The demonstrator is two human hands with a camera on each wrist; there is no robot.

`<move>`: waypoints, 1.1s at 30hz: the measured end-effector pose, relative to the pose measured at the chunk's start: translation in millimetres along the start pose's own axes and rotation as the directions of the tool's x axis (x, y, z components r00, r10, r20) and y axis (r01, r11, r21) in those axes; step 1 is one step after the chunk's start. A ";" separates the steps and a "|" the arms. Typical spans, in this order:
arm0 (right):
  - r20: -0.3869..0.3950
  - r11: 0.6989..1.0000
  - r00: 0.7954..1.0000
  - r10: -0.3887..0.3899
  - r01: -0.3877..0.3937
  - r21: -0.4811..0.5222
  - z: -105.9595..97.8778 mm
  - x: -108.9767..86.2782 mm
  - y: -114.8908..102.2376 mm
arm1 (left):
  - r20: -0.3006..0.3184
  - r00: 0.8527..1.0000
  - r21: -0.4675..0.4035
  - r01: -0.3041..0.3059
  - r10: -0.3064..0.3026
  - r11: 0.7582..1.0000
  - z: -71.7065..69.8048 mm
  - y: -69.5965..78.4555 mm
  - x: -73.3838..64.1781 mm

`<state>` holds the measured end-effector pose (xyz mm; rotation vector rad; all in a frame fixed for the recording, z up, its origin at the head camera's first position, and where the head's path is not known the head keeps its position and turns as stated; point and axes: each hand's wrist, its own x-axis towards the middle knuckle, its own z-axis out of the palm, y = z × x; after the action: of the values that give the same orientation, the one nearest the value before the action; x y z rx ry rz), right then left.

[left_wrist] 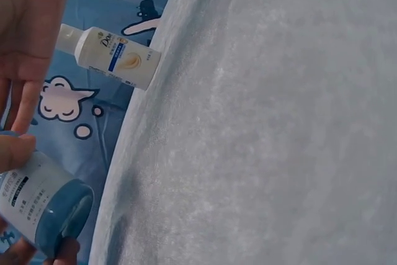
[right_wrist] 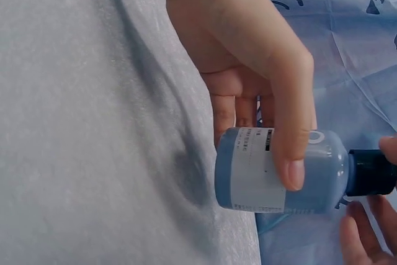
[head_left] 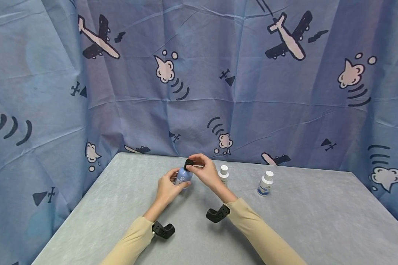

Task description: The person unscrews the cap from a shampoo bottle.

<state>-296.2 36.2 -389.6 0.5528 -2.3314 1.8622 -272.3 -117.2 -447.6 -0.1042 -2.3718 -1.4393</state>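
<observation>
A blue bottle (head_left: 184, 176) with a white label and a black cap (right_wrist: 370, 172) is off the table and slightly tilted; its underside shows in the left wrist view. My left hand (head_left: 167, 189) grips the bottle's body, thumb across the label side and fingers behind. At the top, my right hand (head_left: 205, 171) pinches the black cap between thumb and fingers. Just right of that hand stands a white bottle (head_left: 223, 176), partly hidden by it in the head view. In the left wrist view this white bottle (left_wrist: 118, 58) bears a Dove label.
Farther right, another white bottle (head_left: 265, 184) with a blue and yellow label stands upright on the grey table (head_left: 305, 217). A blue curtain (head_left: 199, 73) printed with planes and clouds hangs behind the table and along both sides.
</observation>
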 end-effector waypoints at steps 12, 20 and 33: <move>-0.100 0.985 0.990 0.096 -0.109 -0.132 1.3 0.6 6.4 | -0.008 0.999 0.030 -0.041 0.041 0.999 -0.7 0.3 -2.6; -0.051 0.989 0.995 0.082 -0.087 -0.122 -0.1 1.9 6.3 | 0.016 1.000 0.010 -0.004 0.004 1.000 -0.5 0.5 -4.4; 0.037 0.996 0.998 0.047 -0.044 -0.076 -2.6 1.7 3.7 | 0.060 0.998 -0.001 0.032 -0.032 0.999 -1.7 -0.3 -4.8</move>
<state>-299.4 39.0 -391.9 0.5365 -2.4472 1.7898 -267.4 -118.2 -448.8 -0.1117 -2.4302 -1.4728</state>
